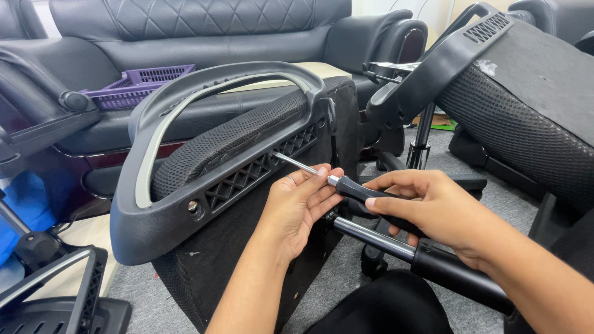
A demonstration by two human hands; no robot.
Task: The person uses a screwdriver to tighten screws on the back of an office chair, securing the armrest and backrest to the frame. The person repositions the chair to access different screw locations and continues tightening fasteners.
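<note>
Grey carpet floor point(495, 204), black leather sofa point(204, 31) along the back with a purple plastic basket point(139, 83) on its seat. Centre: an office chair seat point(241, 185) tipped on its side, mesh cushion up, dark fabric underside facing the camera, grey-black armrest point(185, 124) looping over the top with a lattice-pattern base plate. Right hand point(442, 213) wraps the black handle of a screwdriver point(346, 185), fingers curled tight round it, thumb along the top. The metal shaft runs up-left and its tip sits in the lattice plate of the armrest, just beside the seat edge. Left hand point(303, 201) is under the shaft, fingertips pinching it lightly near where it meets the handle; ring on one finger. Below the hands a chrome and black gas lift cylinder point(421, 256) sticks out toward lower right. A second chair point(513, 93) lies tilted at upper right, mesh seat and armrest showing. Another armrest part point(55, 297) at bottom left, blue item point(25, 204) at far left.
</note>
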